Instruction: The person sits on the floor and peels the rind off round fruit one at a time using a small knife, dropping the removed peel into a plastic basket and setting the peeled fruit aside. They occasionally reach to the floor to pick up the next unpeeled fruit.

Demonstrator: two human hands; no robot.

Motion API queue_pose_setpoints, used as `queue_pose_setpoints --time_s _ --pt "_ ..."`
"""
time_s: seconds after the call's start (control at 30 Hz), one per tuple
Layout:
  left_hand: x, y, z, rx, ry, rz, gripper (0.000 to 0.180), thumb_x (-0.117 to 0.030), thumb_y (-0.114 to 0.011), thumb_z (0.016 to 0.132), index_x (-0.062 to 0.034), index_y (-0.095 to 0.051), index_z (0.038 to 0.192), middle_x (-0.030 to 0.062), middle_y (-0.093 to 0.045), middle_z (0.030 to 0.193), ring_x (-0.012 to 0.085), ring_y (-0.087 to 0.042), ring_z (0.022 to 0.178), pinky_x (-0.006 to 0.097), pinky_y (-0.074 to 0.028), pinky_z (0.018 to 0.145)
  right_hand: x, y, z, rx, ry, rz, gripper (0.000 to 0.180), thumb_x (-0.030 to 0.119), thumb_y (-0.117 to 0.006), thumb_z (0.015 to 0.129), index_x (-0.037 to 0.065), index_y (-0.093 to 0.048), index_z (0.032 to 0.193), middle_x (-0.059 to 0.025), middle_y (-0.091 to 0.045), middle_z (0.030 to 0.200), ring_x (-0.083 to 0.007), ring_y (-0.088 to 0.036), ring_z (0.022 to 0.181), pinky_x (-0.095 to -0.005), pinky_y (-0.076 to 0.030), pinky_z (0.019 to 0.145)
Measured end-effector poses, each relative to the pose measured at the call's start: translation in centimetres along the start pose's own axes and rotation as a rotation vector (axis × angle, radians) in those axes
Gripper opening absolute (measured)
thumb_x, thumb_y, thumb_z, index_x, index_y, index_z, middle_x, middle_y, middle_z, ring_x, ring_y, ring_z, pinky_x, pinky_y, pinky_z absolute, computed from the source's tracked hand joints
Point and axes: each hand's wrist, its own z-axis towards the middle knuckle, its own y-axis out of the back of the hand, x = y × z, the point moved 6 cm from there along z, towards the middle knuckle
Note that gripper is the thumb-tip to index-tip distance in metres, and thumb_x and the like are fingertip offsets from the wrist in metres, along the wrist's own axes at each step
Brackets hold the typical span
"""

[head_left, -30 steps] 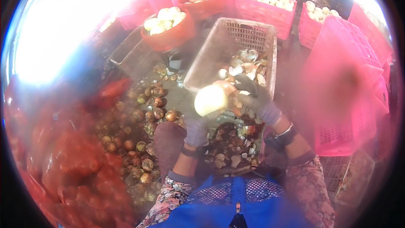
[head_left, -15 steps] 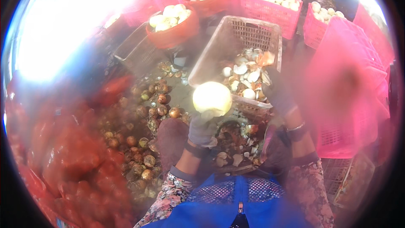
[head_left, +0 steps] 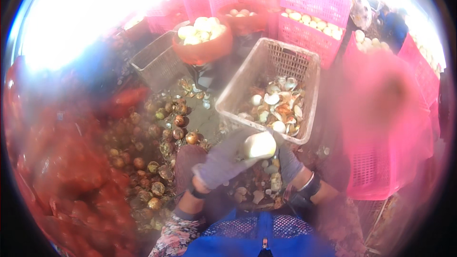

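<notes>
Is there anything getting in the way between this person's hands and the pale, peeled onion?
Nothing visible. The left hand already holds the peeled onion, and the right hand is right beside it. The crate lies beyond them, not between.

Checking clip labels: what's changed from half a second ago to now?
The peeled onion moved toward the body and slightly right. The right hand, then out at the right of the crate, came back left beside the onion; whether it grips is unclear. Unchanged: left hand holding the onion, crate of peels, loose onions.
</notes>
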Motion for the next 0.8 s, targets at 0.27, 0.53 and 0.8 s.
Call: queue_pose_setpoints --time_s 0.27,0.53,0.8 --pt "4.6 14.3 -6.7 -0.578 0.307 -0.277 0.050 -0.005 -0.074 0.075 -0.0023 -0.054 0.121 0.0056 -0.061 0.107 0.0127 -0.058 0.097 0.027 -0.051 0.083 6.8 -3.7 6.8 0.318 0.273 0.186 0.058 0.048 -0.050 0.090 0.004 -0.045 0.128 -0.0106 -0.058 0.116 -0.0172 -0.060 0.095 -0.0203 -0.054 0.066" --pt "11.8 14.3 -15.4 -0.655 0.640 -0.141 0.038 -0.009 -0.074 0.078 -0.0033 -0.060 0.112 0.0048 -0.062 0.103 0.0125 -0.058 0.097 0.028 -0.048 0.083 24.1 -13.6 14.8 0.315 0.425 -0.012 0.050 0.045 -0.060 0.087 0.005 -0.056 0.117 -0.0063 -0.060 0.092 -0.0159 -0.055 0.065 -0.0317 -0.045 0.047" --pt "28.1 8.1 -27.5 -0.576 0.999 -0.077 0.047 -0.019 -0.077 0.075 -0.0026 -0.060 0.115 0.0067 -0.066 0.100 0.0146 -0.061 0.089 0.029 -0.050 0.081 5.5 -8.5 9.9 0.221 0.091 -0.223 0.056 0.022 -0.046 0.095 0.011 -0.027 0.146 -0.0147 -0.059 0.119 -0.0184 -0.062 0.091 -0.0328 -0.053 0.074"
